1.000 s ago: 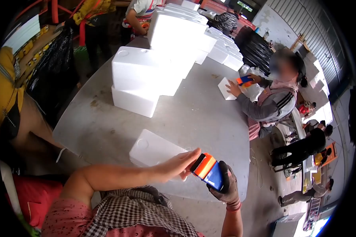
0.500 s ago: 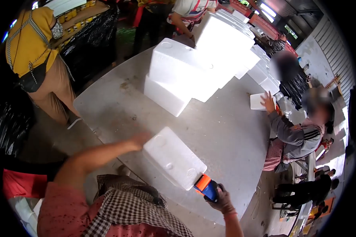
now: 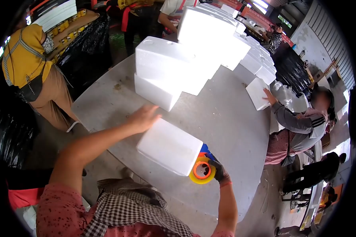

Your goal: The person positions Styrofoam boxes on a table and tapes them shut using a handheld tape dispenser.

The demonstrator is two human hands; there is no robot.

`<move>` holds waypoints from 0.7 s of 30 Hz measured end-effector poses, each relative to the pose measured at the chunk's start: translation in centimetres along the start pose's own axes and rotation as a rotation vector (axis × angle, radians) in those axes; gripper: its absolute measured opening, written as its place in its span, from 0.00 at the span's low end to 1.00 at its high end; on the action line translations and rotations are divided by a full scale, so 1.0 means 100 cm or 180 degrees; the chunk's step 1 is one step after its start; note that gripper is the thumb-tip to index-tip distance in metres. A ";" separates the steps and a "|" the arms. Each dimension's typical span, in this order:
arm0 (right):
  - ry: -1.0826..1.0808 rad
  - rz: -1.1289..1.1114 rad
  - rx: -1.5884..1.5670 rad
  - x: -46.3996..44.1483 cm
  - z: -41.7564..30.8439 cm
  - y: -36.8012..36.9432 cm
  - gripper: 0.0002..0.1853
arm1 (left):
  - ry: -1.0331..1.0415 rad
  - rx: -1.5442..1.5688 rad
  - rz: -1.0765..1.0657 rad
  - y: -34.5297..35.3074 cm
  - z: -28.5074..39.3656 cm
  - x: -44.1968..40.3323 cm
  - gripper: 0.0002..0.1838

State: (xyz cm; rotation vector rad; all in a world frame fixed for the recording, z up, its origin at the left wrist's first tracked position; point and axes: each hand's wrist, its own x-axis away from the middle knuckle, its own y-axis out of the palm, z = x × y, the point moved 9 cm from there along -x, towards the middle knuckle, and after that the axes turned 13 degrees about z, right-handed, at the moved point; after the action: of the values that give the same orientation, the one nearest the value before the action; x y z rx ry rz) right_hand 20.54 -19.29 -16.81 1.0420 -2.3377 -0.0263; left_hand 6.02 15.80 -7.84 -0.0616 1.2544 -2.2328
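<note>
White foam box point(image 3: 170, 147) on table point(image 3: 235, 173). Left hand point(image 3: 143, 118), fingers extended, at box's far-left corner; right hand point(image 3: 218, 170) wrapped round tape dispenser point(image 3: 202, 161) at its right end. Light-looking box could skid if pushed unbraced.

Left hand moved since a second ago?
Yes: judged against the box stack, the left hand has shifted leftward in view and nearer to it.

box point(image 3: 170, 148): white | tape dispenser point(image 3: 202, 159), at box's corner: blue and orange (the roll point(image 3: 203, 182) itself yellow) | counter point(image 3: 221, 130), under box: grey | apron point(image 3: 134, 211), this side of box: black-and-white check | stack point(image 3: 199, 55), beyond box: white
</note>
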 end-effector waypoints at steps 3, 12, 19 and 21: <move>-0.0022 -0.0037 -0.0248 -0.016 -0.006 0.012 0.32 | 0.1548 -0.1257 0.0662 0.021 0.074 0.005 0.33; -0.0049 0.0451 -0.0908 0.139 0.095 0.040 0.38 | 0.0800 -0.0966 -0.0677 0.041 0.065 0.009 0.40; -0.0595 0.1765 -0.1303 0.113 0.128 0.185 0.30 | 0.0604 -0.0893 -0.0486 0.021 0.053 0.030 0.47; -0.0888 0.1831 -0.1225 0.079 0.123 0.147 0.26 | 0.0821 -0.0723 -0.1237 0.003 0.035 0.067 0.53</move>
State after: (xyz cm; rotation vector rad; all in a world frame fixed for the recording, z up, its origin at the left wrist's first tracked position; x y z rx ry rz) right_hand 0.09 -17.02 -19.67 0.1710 -2.6536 -0.4033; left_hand 1.68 9.65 -7.66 -0.1156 1.7606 -2.4691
